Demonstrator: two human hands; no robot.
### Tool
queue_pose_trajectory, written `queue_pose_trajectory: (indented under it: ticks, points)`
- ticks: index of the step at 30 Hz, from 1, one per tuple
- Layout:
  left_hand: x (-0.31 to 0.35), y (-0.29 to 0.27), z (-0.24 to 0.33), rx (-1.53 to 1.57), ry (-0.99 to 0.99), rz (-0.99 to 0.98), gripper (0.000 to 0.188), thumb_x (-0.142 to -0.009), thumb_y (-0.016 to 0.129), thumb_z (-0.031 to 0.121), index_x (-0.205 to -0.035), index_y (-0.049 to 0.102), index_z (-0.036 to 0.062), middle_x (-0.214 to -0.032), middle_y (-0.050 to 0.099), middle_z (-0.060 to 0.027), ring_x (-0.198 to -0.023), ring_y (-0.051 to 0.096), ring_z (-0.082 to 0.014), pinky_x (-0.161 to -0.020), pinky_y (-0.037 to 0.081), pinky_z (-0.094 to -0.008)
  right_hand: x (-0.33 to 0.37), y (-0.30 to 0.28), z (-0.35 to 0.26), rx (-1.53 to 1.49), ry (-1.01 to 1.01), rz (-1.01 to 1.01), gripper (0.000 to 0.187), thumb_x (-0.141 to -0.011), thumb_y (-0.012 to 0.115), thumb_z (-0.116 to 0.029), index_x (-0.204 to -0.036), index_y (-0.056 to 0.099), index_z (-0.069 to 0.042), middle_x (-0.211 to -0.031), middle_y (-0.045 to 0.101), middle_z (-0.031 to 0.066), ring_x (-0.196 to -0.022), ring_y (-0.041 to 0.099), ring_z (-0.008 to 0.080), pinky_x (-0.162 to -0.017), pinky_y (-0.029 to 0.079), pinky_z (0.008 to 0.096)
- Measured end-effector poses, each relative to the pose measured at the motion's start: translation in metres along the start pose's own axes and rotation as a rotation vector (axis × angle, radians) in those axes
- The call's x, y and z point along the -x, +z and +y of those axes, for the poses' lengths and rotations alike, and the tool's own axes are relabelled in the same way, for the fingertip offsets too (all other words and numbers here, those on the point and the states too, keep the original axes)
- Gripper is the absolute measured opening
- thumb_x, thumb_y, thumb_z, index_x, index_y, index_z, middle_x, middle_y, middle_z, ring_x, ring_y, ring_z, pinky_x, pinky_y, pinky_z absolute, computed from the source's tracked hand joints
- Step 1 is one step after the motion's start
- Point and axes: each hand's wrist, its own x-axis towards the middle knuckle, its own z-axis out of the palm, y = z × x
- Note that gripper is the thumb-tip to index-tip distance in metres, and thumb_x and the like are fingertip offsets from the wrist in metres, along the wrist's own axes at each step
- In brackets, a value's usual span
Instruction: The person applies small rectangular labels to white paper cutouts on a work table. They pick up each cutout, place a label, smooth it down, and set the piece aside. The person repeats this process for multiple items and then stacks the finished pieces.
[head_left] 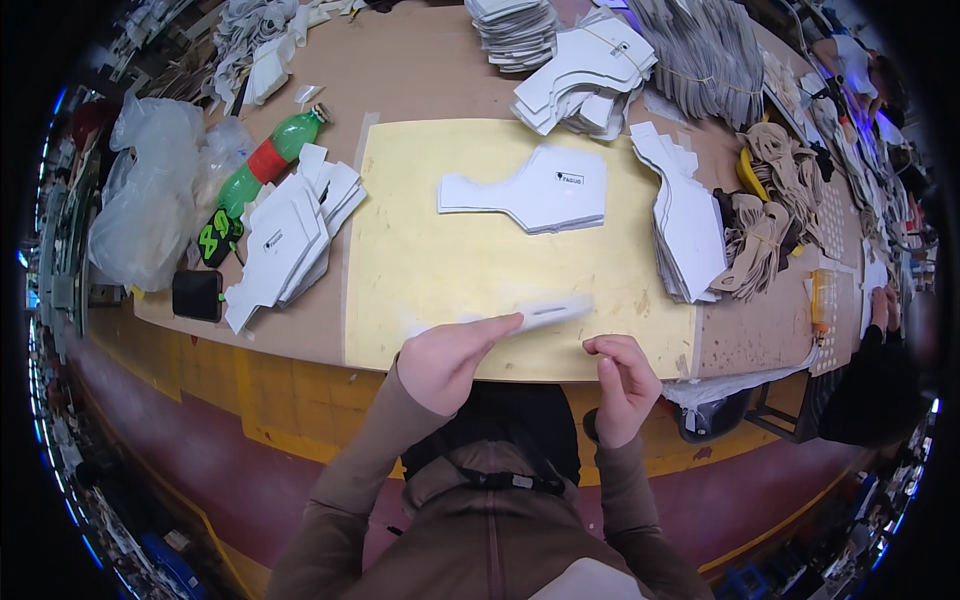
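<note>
Because the loosely curled, empty right hand (pixel 626 382) lends no support, the white piece (pixel 556 311) the left hand (pixel 442 363) grips could slip.

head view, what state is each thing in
Left hand: holding white piece
White piece: blurred
Right hand: curled, seemingly holding nothing
Middle white stack: lying flat
Left white pile: fanned out
Green bottle: on its side
Phone: screen dark
Plastic bag: crumpled
Grey bundle: banded

Yellow sheet (pixel 420 270), white stacks (pixel 285 230) on brown table (pixel 410 60)
</note>
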Motion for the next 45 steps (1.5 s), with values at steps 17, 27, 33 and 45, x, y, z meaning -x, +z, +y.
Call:
queue_pose_trajectory:
  ticks: [17, 27, 33, 45]
  points:
    - [0.007, 0.030, -0.028, 1.702, -0.486, 0.108, 0.063, -0.106, 0.044, 0.028, -0.159, 0.015, 0.0103, -0.152, 0.037, -0.0225, -0.136, 0.046, -0.0319, -0.108, 0.046, -0.0459, 0.009, 0.060, -0.004, 0.636, -0.259, -0.362, 0.078, -0.065, 0.089, -0.022, -0.135, 0.056, -0.011, -0.139, 0.049, 0.0163, -0.122, 0.051, 0.0372, -0.098, 0.046, 0.0454]
    - [0.023, 0.030, -0.011, 1.076, -0.190, -0.083, 0.089, -0.092, 0.055, -0.014, -0.161, 0.005, 0.0101, -0.150, 0.041, -0.0140, -0.127, 0.050, -0.0162, -0.099, 0.046, -0.0287, -0.013, 0.044, -0.017, 0.334, 0.005, -0.519, 0.076, -0.067, 0.086, -0.011, -0.137, 0.057, -0.008, -0.144, 0.048, 0.0124, -0.129, 0.049, 0.0324, -0.102, 0.046, 0.0415]
    - [0.028, 0.026, -0.014, 0.773, -0.162, 0.021, 0.087, -0.095, 0.054, -0.007, -0.161, -0.001, 0.0083, -0.114, 0.066, -0.0117, -0.097, 0.061, -0.0133, -0.087, 0.048, -0.0247, -0.018, 0.043, -0.027, 0.471, -0.101, -0.424, 0.070, -0.072, 0.082, -0.006, -0.137, 0.055, -0.003, -0.140, 0.054, 0.0147, -0.128, 0.052, 0.0343, -0.107, 0.042, 0.0419]
    - [0.030, -0.014, -0.016, 0.951, -0.394, -0.186, 0.100, -0.091, 0.052, -0.015, -0.160, -0.011, 0.0187, -0.129, 0.060, -0.0206, -0.112, 0.067, -0.0266, -0.090, 0.054, -0.0298, -0.036, 0.015, -0.018, 0.027, 0.359, 0.097, 0.024, -0.097, 0.064, -0.008, -0.113, 0.067, 0.010, -0.082, 0.071, 0.0091, -0.072, 0.067, 0.0136, -0.069, 0.053, 0.0244]
